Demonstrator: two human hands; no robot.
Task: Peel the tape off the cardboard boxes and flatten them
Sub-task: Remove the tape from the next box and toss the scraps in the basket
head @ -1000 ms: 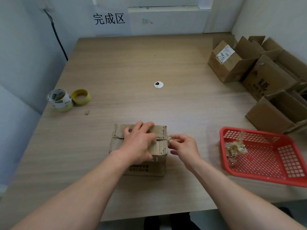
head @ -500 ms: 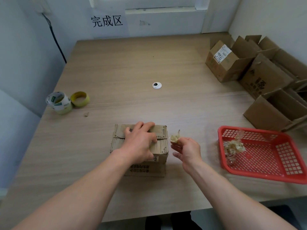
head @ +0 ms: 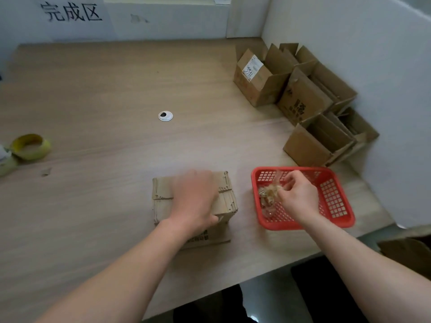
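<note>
Cardboard first: a small box (head: 163,191) sits near the front edge of the table (head: 105,89) with the left hand (head: 194,201) laid across its top. That hand is smeared by blur, so I cannot tell whether its fingers grip or merely press. Just to the right of the box stands a red basket (head: 303,226). The right hand (head: 298,197) hangs over it, pinching a wad of peeled tape (head: 271,191) above other scraps (head: 268,209) lying inside. Opened boxes (head: 303,101) crowd the far right corner, and a yellow tape roll (head: 30,146) lies at the left.
</note>
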